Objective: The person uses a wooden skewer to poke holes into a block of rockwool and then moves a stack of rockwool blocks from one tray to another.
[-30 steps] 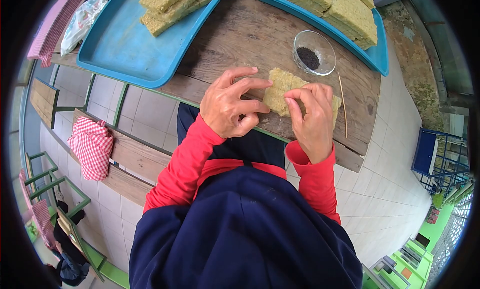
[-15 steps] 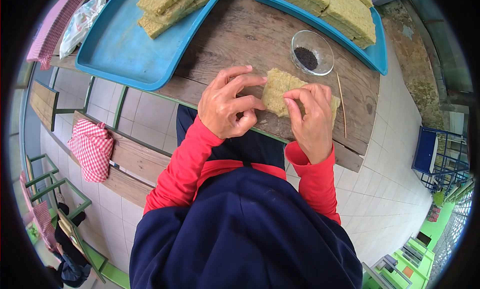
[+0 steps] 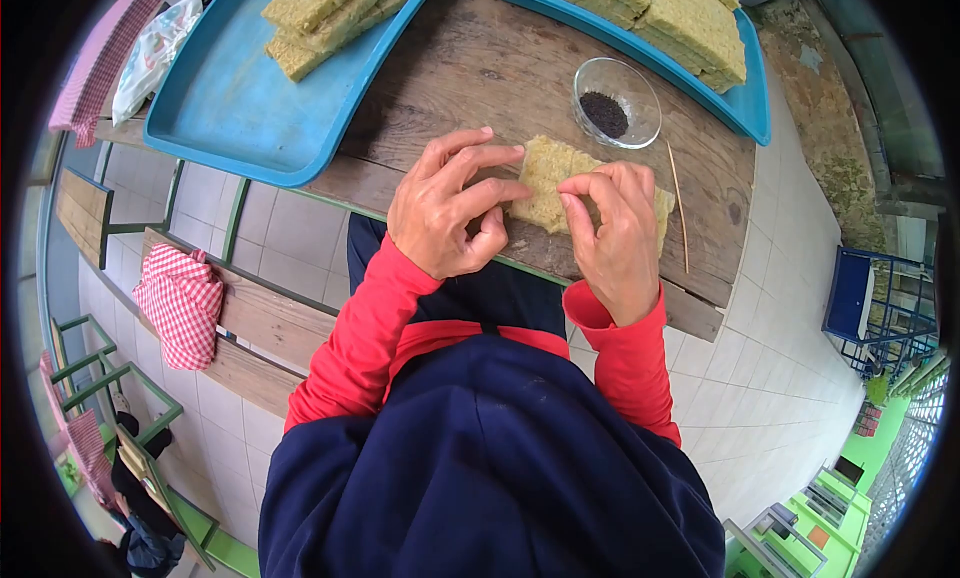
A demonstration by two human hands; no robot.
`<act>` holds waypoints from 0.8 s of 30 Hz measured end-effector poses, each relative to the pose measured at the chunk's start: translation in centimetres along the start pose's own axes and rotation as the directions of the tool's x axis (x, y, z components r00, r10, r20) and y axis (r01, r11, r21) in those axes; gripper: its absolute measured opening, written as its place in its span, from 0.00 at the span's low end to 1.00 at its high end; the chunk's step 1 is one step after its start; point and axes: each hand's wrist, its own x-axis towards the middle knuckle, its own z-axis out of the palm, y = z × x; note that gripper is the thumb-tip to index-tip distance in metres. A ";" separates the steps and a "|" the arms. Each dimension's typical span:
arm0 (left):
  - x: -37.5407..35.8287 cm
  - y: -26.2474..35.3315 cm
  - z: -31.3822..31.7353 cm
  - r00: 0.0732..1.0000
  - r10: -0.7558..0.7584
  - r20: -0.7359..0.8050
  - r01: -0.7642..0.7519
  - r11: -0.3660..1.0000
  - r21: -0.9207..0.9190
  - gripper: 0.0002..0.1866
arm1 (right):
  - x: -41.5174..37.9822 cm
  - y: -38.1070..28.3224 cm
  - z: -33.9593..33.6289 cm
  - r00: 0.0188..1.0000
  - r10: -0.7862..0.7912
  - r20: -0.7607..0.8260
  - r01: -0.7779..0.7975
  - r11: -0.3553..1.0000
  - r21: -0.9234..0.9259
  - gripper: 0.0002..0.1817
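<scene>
A yellow-green fibrous slab that looks like rockwool [image 3: 545, 173] lies flat on the wooden table in front of me, partly hidden by my fingers. At its left edge is my left hand [image 3: 452, 206], its fingers curved and spread apart, fingertips at the slab's side. My right hand [image 3: 615, 233] is over the slab with thumb and forefinger pinched together; whatever they hold is too small to make out. Just beyond the slab stands a clear glass bowl [image 3: 640, 108] with small dark seeds [image 3: 603, 115] in it. A thin wooden stick [image 3: 679, 208] lies to the right.
Stacked slabs [image 3: 330, 18] sit in a blue tray [image 3: 235, 128] at the back left. A second blue tray [image 3: 755, 88] at the back right holds more slabs [image 3: 690, 28]. A bench [image 3: 275, 318] with a checked red-white cloth [image 3: 180, 303] is at the left.
The whole view has shifted slightly, moving the trays, bowl and slab a little left and up. Both hands keep nearly the same pose at the slab.
</scene>
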 end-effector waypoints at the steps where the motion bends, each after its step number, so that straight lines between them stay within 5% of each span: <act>1: 0.1 0.1 0.0 1.000 -0.017 0.000 0.017 1.000 -0.007 0.16 | 0.0 0.0 0.0 1.000 -0.005 -0.001 0.005 1.000 -0.006 0.06; 24: -0.1 -0.1 -0.1 0.998 0.002 0.060 -0.001 1.000 -0.027 0.20 | 0.3 0.2 -0.7 1.000 -0.029 -0.004 0.029 0.999 -0.044 0.05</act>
